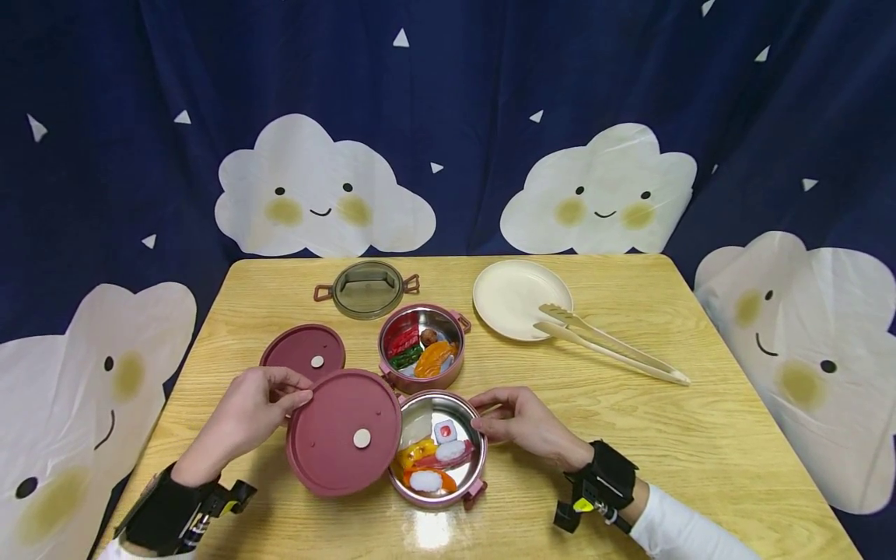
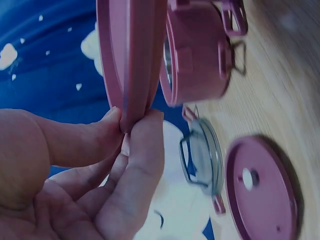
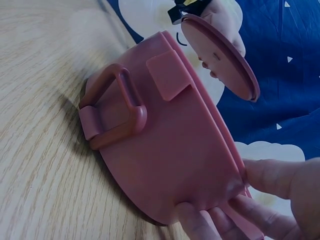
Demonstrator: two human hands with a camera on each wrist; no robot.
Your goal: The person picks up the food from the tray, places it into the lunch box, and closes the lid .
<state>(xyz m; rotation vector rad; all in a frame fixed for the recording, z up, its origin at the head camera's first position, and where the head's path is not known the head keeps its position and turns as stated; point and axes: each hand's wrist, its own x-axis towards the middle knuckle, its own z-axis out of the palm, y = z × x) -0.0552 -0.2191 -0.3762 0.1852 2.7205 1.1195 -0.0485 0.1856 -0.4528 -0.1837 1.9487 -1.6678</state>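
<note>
My left hand (image 1: 255, 412) pinches the edge of a round maroon lid (image 1: 336, 459) between thumb and fingers, holding it raised and tilted. In the left wrist view the lid (image 2: 137, 65) appears edge-on. The lid overlaps the left side of a pink pot (image 3: 165, 140) with a steel inside in the head view. Toy sushi pieces (image 1: 427, 481) lie in that pot. At the pot's right side, my right hand (image 1: 525, 424) grips it, with the thumb at the rim and the fingers against the outer wall.
Behind stands a second pink pot (image 1: 423, 383) with toy food. A second maroon lid (image 1: 294, 354) lies at left, and a clear lid with side handles (image 1: 367, 299) at the back. Beige tongs (image 1: 623, 351) rest partly on a cream plate (image 1: 514, 299) at back right.
</note>
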